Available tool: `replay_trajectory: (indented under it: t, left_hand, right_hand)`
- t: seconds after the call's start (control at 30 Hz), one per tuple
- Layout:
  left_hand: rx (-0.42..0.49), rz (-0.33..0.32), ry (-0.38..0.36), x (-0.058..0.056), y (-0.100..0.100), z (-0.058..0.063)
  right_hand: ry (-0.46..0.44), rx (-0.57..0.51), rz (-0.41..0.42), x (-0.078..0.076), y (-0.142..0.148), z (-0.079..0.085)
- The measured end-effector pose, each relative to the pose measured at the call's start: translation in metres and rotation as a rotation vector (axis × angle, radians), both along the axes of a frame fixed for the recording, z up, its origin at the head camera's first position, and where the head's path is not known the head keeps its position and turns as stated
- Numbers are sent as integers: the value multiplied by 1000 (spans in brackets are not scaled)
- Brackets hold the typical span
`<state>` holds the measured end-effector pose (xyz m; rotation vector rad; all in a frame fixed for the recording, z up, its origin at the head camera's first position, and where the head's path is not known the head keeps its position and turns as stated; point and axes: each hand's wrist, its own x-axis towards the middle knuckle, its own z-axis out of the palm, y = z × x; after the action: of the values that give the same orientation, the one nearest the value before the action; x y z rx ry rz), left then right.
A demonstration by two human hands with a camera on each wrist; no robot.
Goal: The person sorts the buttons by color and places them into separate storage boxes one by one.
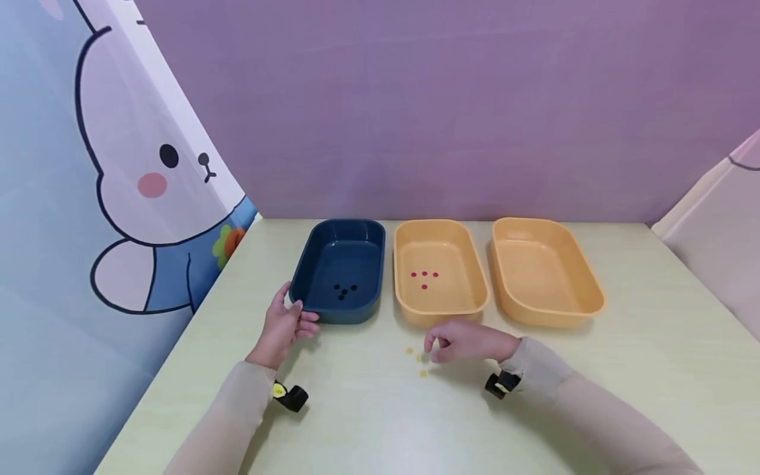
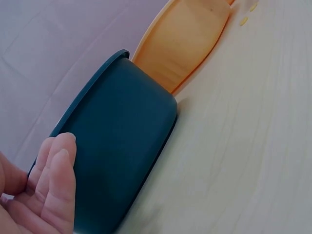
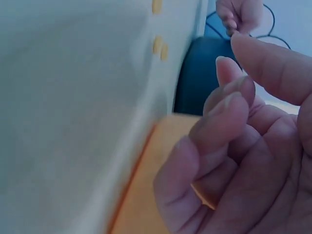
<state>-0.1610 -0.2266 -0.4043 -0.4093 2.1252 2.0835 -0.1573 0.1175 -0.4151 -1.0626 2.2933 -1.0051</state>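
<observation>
My left hand [image 1: 287, 324] holds the near left corner of the dark blue tray [image 1: 336, 316], its thumb at the rim. In the left wrist view, its fingers [image 2: 61, 183] lie along the tray's outer wall. Several small black discs [image 1: 344, 291] lie inside the blue tray. My right hand [image 1: 466, 341] hovers low over the table in front of the middle yellow tray [image 1: 442, 316], fingers bent and thumb apart from the fingertips. Nothing shows between them. Close by its fingertips lie three small yellow discs [image 1: 423, 373].
Several red discs [image 1: 424, 273] lie in the middle yellow tray. Another yellow tray [image 1: 549, 319] stands to its right. The three trays form a row toward the back of the pale table [image 1: 380, 415]. Behind them hangs a purple cloth [image 1: 445, 119]; a printed cloth [image 1: 148, 218] hangs at left.
</observation>
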Motion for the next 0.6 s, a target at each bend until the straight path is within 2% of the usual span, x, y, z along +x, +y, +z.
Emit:
replay_trajectory:
  t: [0.13, 0.37, 0.6]
  left_hand:
    - [5, 8, -7, 0, 1, 0]
    - [-1, 16, -10, 0, -1, 0]
    - [-8, 11, -13, -2, 1, 0]
  right_hand:
    - [29, 46, -35, 7, -14, -1]
    - [59, 143, -153, 16, -28, 0]
    - [88, 227, -160, 13, -32, -2]
